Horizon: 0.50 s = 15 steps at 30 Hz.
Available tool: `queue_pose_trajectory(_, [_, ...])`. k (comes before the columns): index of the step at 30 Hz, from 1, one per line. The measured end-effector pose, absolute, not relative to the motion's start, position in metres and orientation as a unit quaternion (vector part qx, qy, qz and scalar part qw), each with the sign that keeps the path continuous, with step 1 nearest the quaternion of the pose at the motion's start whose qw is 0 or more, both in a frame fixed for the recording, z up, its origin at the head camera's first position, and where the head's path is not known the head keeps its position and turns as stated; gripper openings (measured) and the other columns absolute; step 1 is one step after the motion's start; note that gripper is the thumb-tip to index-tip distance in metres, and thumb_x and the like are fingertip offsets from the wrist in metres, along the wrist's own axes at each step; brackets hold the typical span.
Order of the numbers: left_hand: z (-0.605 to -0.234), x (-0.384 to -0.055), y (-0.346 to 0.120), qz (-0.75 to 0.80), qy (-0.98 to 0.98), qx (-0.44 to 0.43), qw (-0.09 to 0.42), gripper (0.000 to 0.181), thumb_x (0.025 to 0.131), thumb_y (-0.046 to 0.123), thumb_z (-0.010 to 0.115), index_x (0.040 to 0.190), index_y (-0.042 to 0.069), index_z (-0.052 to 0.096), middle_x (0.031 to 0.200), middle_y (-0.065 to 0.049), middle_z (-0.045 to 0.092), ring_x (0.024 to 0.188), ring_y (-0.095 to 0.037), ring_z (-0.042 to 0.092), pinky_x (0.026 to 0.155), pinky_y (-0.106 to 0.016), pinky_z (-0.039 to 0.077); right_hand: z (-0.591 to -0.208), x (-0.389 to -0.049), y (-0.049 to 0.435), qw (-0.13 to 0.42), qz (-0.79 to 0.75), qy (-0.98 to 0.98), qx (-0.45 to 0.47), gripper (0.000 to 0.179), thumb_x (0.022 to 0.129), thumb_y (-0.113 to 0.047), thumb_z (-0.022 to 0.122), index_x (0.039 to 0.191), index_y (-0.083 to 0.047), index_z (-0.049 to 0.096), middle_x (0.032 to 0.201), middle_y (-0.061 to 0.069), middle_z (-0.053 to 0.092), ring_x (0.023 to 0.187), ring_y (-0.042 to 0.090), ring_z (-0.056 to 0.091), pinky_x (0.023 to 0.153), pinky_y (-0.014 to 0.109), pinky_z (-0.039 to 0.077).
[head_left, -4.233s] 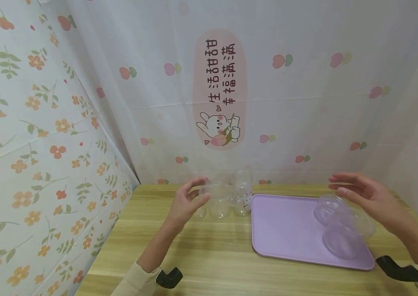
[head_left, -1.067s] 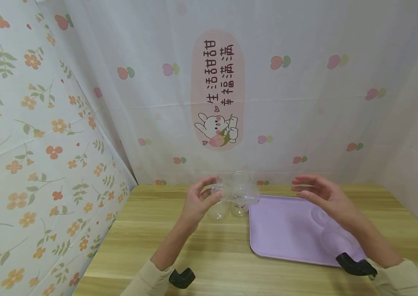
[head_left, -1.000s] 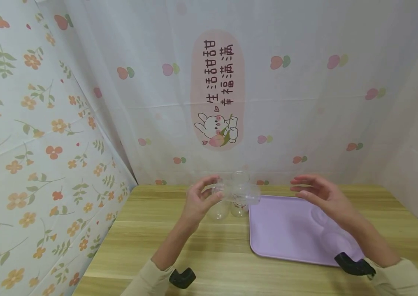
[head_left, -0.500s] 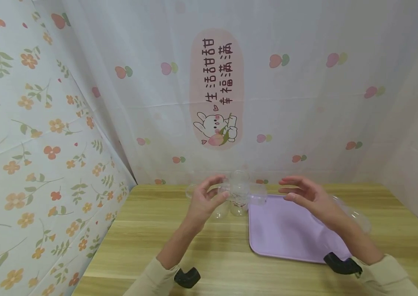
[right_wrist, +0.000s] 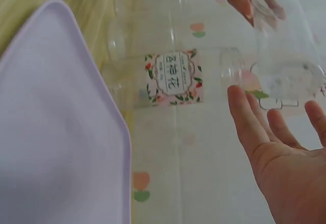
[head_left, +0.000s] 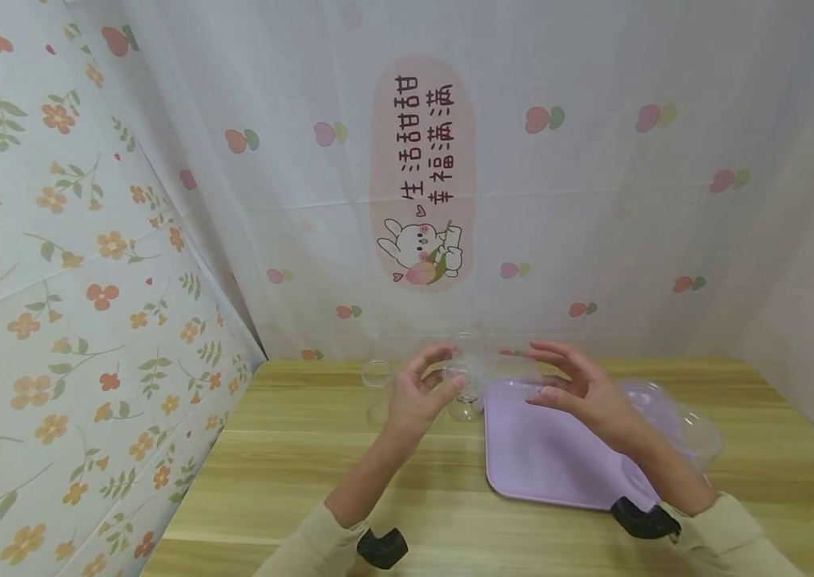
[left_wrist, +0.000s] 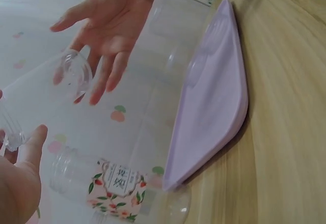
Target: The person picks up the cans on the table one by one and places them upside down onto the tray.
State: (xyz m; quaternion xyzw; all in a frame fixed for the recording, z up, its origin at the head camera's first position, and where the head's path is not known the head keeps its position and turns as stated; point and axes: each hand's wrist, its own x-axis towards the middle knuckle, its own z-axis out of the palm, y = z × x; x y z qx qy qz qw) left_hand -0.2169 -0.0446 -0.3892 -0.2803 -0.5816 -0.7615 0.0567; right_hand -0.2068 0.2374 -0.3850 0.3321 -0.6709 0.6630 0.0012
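My left hand (head_left: 417, 393) grips a clear plastic jar (left_wrist: 41, 81) by its threaded neck. The jar (right_wrist: 285, 35) lies on its side in the air, its base toward my right hand (head_left: 587, 397). In the right wrist view, the fingers of the right hand (right_wrist: 290, 173) are spread close to the jar's base; whether they touch it I cannot tell. Behind the held jar stands another clear jar with a pink floral label (right_wrist: 173, 76), upright on the table. Left of my left hand is another clear jar (head_left: 376, 370), partly hidden by that hand.
A lilac tray (head_left: 544, 465) lies on the wooden table (head_left: 292, 489), below and right of the held jar. Several clear containers (head_left: 699, 433) sit at its right side, partly behind my right forearm. A printed curtain (head_left: 558, 200) hangs along the table's back edge.
My left hand has shifted right from among the standing jars, carrying one jar turned on its side. My right hand has moved left from over the tray's containers toward that jar's base.
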Motion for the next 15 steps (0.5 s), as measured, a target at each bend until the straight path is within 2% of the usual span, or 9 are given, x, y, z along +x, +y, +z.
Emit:
queue_pose_trajectory(3, [-0.3899,-0.2143,-0.0383,-0.768,-0.571,-0.287,0.051,0.045,0.091,-0.005,0.069,0.133,-0.009,0.056,0.132,-0.017,0.053,0.116,-0.033,0.056,0.09,-0.031,0.055,-0.3881,-0.208,0.2321,-0.013,0.687,-0.647,0.329,0.056,0.098,0.013,0.056,0.149,0.001,0.039,0.146,0.024,0.042,0.117,0.035,0.063,0.087,0.053,0.055])
queue_pose_trajectory(8, [-0.3892,-0.2103,-0.0358,-0.776,-0.561,-0.286,0.026,0.046,0.093,-0.003,0.067,0.137,-0.008,0.053,0.132,-0.016,0.05,0.113,-0.037,0.058,0.088,-0.036,0.057,-0.3921,-0.209,0.2295,-0.014,0.712,-0.623,0.324,0.048,0.096,0.017,0.056,0.141,0.008,0.045,0.136,0.019,0.053,0.11,0.033,0.067,0.088,0.051,0.054])
queue_pose_trajectory(15, [-0.3917,-0.2121,-0.0391,-0.772,-0.566,-0.288,0.018,0.047,0.092,-0.005,0.067,0.137,-0.007,0.053,0.133,-0.018,0.051,0.115,-0.044,0.056,0.088,-0.04,0.057,-0.3935,-0.2084,0.2292,-0.01,0.711,-0.631,0.311,0.049,0.095,0.018,0.058,0.141,0.005,0.049,0.135,0.017,0.056,0.109,0.033,0.068,0.088,0.05,0.054])
